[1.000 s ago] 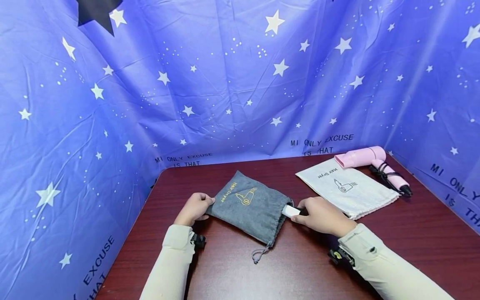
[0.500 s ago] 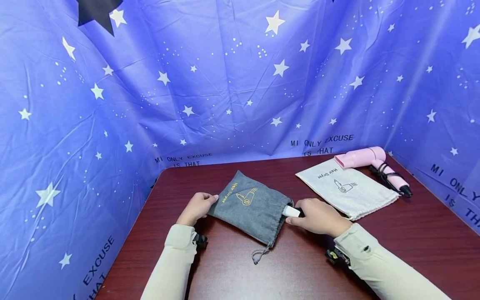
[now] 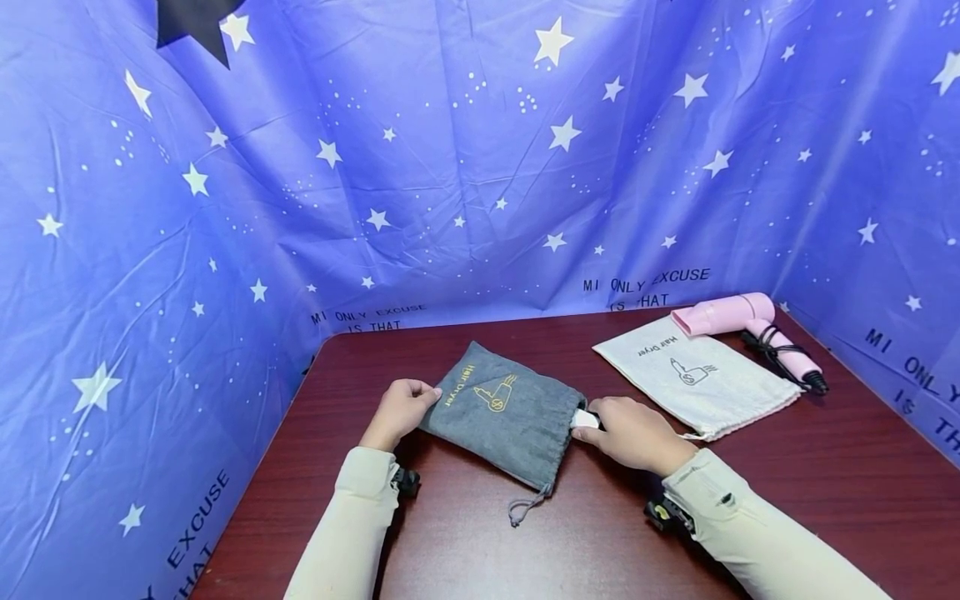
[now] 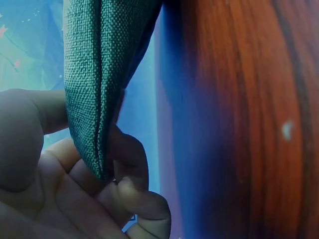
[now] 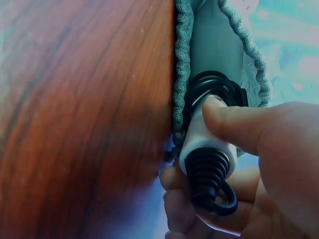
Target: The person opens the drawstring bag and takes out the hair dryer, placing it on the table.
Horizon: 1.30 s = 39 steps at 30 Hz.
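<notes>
A grey drawstring bag [image 3: 495, 417], printed with a yellow hair dryer drawing, lies across the middle of the table. My left hand [image 3: 402, 412] pinches its closed left corner; the left wrist view has that cloth corner [image 4: 92, 94] between thumb and fingers. At the bag's mouth, my right hand [image 3: 637, 435] grips the white handle of a hair dryer [image 3: 585, 419]. Seen from the right wrist, black cord is wound round the handle [image 5: 202, 130], thumb on top and fingers beneath. The dryer's body [image 5: 215, 42] is inside the bag, mostly hidden.
A white drawstring bag [image 3: 693, 379] lies flat at the right. On its far edge rests a pink hair dryer [image 3: 727, 315] with its black cord wrapped. The dark red table [image 3: 465, 550] is bounded by a blue star-patterned curtain [image 3: 450, 167].
My right hand has shifted slightly left with the hair dryer, and less of the white handle shows outside the grey bag. My left hand has moved slightly right at the corner.
</notes>
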### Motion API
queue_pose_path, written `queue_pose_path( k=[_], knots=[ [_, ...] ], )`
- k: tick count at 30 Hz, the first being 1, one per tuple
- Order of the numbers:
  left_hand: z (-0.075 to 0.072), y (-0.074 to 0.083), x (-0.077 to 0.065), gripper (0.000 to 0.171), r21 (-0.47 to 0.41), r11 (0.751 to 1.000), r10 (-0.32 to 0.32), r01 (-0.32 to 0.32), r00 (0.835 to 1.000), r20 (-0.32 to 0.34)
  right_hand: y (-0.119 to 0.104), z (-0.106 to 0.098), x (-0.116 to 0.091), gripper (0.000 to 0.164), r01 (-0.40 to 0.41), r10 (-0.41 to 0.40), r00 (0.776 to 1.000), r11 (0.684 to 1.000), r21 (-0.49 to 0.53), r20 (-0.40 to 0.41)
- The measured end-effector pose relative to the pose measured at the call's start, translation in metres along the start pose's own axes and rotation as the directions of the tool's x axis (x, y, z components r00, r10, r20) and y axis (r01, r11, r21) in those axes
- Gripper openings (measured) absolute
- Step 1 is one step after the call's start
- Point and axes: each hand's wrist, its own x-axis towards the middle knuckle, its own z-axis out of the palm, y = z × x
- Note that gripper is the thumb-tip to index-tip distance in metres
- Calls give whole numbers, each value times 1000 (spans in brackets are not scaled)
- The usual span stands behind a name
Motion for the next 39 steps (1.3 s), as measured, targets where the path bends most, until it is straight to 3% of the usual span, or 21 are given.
queue_pose_path(
  k=[11,21,39],
  knots=[
    [-1,2,-2,21,-13,1000,-3,3,1000,-11,2,2,1,28,7,-6,1000,999,46,-14],
    [-1,3,-2,22,-19,1000,5,-6,1000,-14,7,4,1,26,72,-69,997,986,148,-25],
    [-3,2,-3,20,-4,1000,9,-9,1000,-26,9,3,0,22,92,-85,995,983,158,-48]
  ],
)
